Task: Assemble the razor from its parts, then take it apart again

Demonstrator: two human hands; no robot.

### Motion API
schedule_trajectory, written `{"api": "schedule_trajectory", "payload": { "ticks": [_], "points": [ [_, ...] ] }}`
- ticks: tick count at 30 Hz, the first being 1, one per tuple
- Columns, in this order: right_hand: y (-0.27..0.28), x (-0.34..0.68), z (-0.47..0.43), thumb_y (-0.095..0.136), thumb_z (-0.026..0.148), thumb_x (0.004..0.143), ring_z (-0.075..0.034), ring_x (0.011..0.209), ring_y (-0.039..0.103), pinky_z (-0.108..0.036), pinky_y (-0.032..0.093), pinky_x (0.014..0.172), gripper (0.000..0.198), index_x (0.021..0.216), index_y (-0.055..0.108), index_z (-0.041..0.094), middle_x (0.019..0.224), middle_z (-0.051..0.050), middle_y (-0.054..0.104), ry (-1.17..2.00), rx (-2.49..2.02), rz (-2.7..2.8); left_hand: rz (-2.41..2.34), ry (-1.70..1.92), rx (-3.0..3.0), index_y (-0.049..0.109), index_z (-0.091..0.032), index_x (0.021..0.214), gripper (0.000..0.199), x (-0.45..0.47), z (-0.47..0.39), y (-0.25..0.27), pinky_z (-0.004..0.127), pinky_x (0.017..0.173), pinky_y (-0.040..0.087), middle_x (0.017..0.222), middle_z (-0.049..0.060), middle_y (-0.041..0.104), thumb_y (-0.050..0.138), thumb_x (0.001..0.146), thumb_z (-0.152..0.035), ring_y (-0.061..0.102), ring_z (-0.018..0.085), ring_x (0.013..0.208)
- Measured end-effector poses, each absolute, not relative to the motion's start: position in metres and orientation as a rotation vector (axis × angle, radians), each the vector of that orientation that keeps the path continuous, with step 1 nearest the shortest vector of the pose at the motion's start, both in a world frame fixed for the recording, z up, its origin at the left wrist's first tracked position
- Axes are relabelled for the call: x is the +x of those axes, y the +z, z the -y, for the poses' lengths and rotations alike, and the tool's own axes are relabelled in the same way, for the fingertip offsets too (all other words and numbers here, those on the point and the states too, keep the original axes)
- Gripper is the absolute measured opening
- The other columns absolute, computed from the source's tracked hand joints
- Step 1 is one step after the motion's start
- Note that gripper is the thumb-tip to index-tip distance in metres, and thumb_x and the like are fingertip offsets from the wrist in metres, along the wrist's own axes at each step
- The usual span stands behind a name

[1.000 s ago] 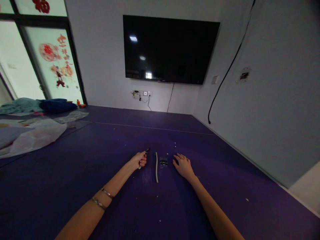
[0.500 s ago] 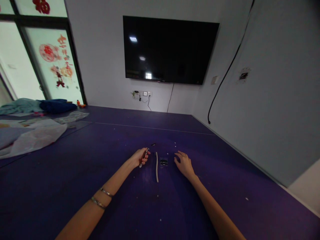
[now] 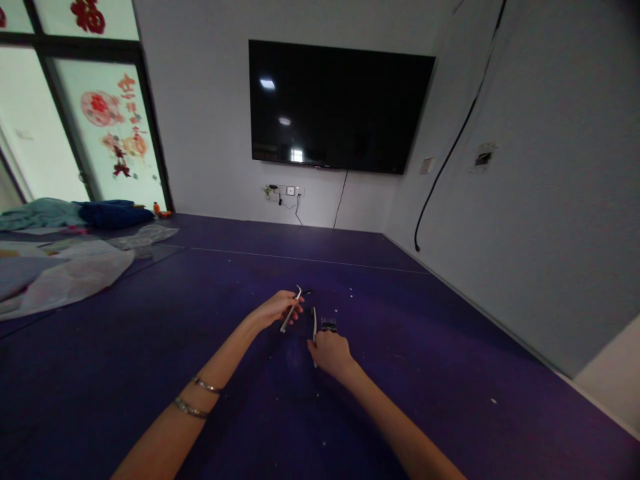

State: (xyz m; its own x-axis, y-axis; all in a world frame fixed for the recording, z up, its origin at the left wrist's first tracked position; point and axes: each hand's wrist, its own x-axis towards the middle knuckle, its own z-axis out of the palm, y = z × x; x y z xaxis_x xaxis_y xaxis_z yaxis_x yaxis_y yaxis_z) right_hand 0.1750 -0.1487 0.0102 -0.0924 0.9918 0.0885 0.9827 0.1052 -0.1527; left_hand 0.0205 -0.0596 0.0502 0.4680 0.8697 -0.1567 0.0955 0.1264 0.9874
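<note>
I kneel over a purple floor mat (image 3: 200,333). My left hand (image 3: 276,309) holds a thin silvery tool (image 3: 291,309) with a bent tip, lifted a little off the mat. My right hand (image 3: 329,352) rests over the near end of a white cable piece (image 3: 314,317) that lies straight on the mat; whether the fingers grip it I cannot tell. A small clear packet with dark parts (image 3: 328,325) lies just beyond my right hand. A small dark bit (image 3: 307,292) lies past the tool's tip.
A large black TV (image 3: 340,107) hangs on the far wall above a socket with plugged cords (image 3: 285,191). Crumpled sheets and blue bedding (image 3: 70,253) lie at the left. A grey wall (image 3: 525,233) with a black cable runs along the right. White crumbs dot the mat.
My right hand has moved left and towards me, from beside the packet onto the near end of the white cable. My left hand has raised the tool, its bent tip now showing.
</note>
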Motion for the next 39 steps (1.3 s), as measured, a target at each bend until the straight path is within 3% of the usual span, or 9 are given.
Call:
{"api": "schedule_trajectory", "payload": {
  "ticks": [7,12,17,20,28,39],
  "points": [
    [0.026,0.211,0.134,0.034,0.034,0.086,-0.025,0.076,0.066,-0.032,0.046,0.066,0.040,0.083,0.068,0.013,0.085,-0.017,0.068,0.237,-1.947,2.046,-0.876,0.803,1.542,0.055,-0.014,0.087,0.025,0.027,0.070,0.058,0.022,0.053,0.043,0.080,0.009,0.067,0.066,0.067,-0.025,0.063,0.015,0.064],
    [0.063,0.262,0.123,0.031,0.032,0.088,-0.014,0.057,0.059,-0.022,0.044,0.057,0.039,0.085,0.066,0.015,0.068,-0.005,0.066,0.406,-1.521,1.954,-0.787,0.974,1.619,0.053,-0.015,0.077,0.022,0.034,0.069,0.058,0.024,0.059,0.044,0.072,0.005,0.066,0.070,0.064,-0.020,0.063,0.015,0.065],
    [0.093,0.297,0.131,0.042,0.035,0.084,-0.016,0.080,0.060,-0.025,0.044,0.073,0.038,0.111,0.061,0.017,0.089,-0.005,0.068,0.386,-1.265,1.917,-0.800,1.024,1.654,0.050,-0.016,0.070,0.021,0.039,0.073,0.055,0.023,0.060,0.043,0.066,0.002,0.064,0.070,0.062,-0.016,0.061,0.014,0.063],
    [0.101,0.300,0.140,0.046,0.035,0.082,-0.018,0.090,0.059,-0.029,0.043,0.081,0.036,0.110,0.063,0.020,0.103,-0.006,0.066,0.408,-1.228,1.934,-0.834,1.055,1.693,0.052,-0.016,0.068,0.019,0.042,0.077,0.055,0.022,0.057,0.041,0.067,0.002,0.064,0.070,0.061,-0.015,0.059,0.012,0.061],
    [0.109,0.288,0.150,0.047,0.038,0.084,-0.015,0.069,0.056,-0.026,0.042,0.065,0.031,0.105,0.066,0.024,0.079,-0.004,0.066,0.245,-1.266,1.960,-0.817,1.109,1.669,0.051,-0.016,0.066,0.023,0.052,0.087,0.056,0.022,0.055,0.040,0.064,0.000,0.061,0.072,0.059,-0.018,0.056,0.011,0.059],
    [0.112,0.292,0.152,0.049,0.037,0.085,-0.013,0.061,0.051,-0.026,0.039,0.058,0.030,0.103,0.067,0.024,0.074,-0.005,0.065,0.214,-1.146,2.042,-0.768,1.149,1.598,0.046,-0.015,0.061,0.028,0.058,0.098,0.060,0.022,0.055,0.040,0.062,-0.003,0.060,0.073,0.055,-0.020,0.054,0.010,0.057]
  ]
}}
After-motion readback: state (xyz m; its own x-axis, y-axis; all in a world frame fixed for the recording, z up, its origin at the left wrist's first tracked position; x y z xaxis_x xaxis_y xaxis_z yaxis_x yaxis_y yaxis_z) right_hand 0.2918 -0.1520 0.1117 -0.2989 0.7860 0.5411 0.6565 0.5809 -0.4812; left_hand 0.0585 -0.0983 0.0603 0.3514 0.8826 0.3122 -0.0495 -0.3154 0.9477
